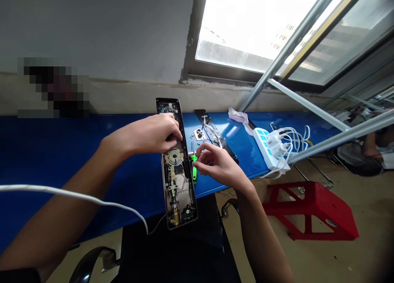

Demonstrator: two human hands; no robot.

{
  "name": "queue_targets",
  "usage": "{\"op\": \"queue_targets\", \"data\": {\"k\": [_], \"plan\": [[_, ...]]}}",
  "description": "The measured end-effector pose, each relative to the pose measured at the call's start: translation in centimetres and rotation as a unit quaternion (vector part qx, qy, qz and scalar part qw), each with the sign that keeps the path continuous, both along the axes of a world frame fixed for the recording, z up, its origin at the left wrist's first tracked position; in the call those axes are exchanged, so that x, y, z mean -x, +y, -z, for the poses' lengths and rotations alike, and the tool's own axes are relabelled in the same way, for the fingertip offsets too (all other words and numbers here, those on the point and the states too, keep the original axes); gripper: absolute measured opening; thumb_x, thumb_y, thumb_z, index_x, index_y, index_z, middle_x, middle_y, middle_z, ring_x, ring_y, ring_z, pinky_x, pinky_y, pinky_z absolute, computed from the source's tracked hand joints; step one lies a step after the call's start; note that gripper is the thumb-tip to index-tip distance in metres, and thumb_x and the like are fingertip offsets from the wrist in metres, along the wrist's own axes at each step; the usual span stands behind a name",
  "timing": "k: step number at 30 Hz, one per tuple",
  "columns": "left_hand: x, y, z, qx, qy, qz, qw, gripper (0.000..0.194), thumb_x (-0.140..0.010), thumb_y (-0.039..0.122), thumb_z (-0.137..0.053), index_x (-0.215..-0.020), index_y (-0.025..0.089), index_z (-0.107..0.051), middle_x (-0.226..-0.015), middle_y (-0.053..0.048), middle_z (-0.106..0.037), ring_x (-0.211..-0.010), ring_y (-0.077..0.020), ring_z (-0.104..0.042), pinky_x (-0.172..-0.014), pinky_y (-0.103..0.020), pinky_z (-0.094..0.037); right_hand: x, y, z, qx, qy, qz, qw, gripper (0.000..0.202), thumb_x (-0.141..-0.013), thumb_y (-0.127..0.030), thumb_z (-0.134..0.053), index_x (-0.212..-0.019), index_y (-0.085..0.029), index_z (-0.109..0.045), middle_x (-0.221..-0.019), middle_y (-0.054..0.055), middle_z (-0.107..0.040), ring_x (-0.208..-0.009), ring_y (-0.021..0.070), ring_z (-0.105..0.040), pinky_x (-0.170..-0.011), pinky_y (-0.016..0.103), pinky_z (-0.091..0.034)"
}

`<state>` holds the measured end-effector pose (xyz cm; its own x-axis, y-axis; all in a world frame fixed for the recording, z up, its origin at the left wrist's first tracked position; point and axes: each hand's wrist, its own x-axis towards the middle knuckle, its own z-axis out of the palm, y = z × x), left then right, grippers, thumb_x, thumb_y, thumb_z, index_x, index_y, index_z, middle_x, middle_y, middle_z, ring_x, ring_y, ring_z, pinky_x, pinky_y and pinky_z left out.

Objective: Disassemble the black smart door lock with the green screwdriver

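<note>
A long, narrow black housing of an electronic door lock lies with its inside facing up, overhanging the blue table's front edge. A round gear-like disc, a brass-coloured cylinder and wiring show inside it. My left hand is closed over the housing's upper part, fingers curled down; whatever they pinch is hidden. Just right of the housing, my right hand has its fingers bent and apart. Its thumb and fingertips are close to the green handle of a screwdriver; contact is unclear. Behind lies a small metal plate with a black knob.
A black panel with a white cable lies behind my right hand. Farther right are a plastic bag and a power strip with chargers and cables. A white cable crosses my left forearm. A red stool stands on the floor.
</note>
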<state>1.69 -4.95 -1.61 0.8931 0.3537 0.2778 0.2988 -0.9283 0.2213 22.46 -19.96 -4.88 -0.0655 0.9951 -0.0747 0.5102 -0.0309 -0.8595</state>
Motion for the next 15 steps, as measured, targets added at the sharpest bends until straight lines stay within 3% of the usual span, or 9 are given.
{"op": "queue_targets", "data": {"k": [3,7,12,15], "plan": [[0.1,0.7,-0.3,-0.028,0.001,-0.011,1.000,0.028,-0.091,0.019,-0.056,-0.098,0.022,-0.083,-0.098,-0.007,-0.076,-0.105,-0.0248,-0.063,-0.087,-0.036,-0.054,0.4,2.7,-0.2,-0.043,-0.021,0.048,0.998,0.020,-0.087,-0.034,-0.068,-0.100,-0.024,-0.058,-0.078,-0.002,-0.067,-0.066,0.0115,-0.064,-0.062,0.026,-0.053],[-0.5,1.3,0.5,-0.057,-0.025,-0.052,0.997,0.027,-0.092,0.015,-0.057,-0.101,0.019,-0.083,-0.102,-0.009,-0.074,-0.111,-0.0278,-0.058,-0.094,-0.041,-0.053,1.2,6.7,0.4,-0.071,-0.055,0.094,0.991,0.033,-0.086,-0.037,-0.067,-0.114,-0.021,-0.066,-0.086,0.003,-0.074,-0.068,0.0160,-0.070,-0.062,0.029,-0.056],[-0.8,2.1,1.7,-0.082,-0.029,-0.067,0.994,0.026,-0.093,0.012,-0.059,-0.101,0.019,-0.082,-0.107,-0.011,-0.070,-0.121,-0.0325,-0.050,-0.103,-0.049,-0.050,1.6,9.9,0.8,-0.071,-0.067,0.089,0.991,0.043,-0.080,-0.031,-0.066,-0.121,-0.018,-0.073,-0.099,0.008,-0.080,-0.072,0.0186,-0.072,-0.063,0.032,-0.058],[-0.7,2.5,2.0,-0.081,-0.044,-0.057,0.994,0.026,-0.093,0.010,-0.059,-0.101,0.019,-0.082,-0.108,-0.011,-0.069,-0.124,-0.0329,-0.048,-0.104,-0.051,-0.050,1.7,10.5,0.9,-0.064,-0.054,0.087,0.993,0.040,-0.079,-0.028,-0.064,-0.116,-0.018,-0.074,-0.096,0.006,-0.080,-0.070,0.0176,-0.072,-0.061,0.030,-0.057]]}}
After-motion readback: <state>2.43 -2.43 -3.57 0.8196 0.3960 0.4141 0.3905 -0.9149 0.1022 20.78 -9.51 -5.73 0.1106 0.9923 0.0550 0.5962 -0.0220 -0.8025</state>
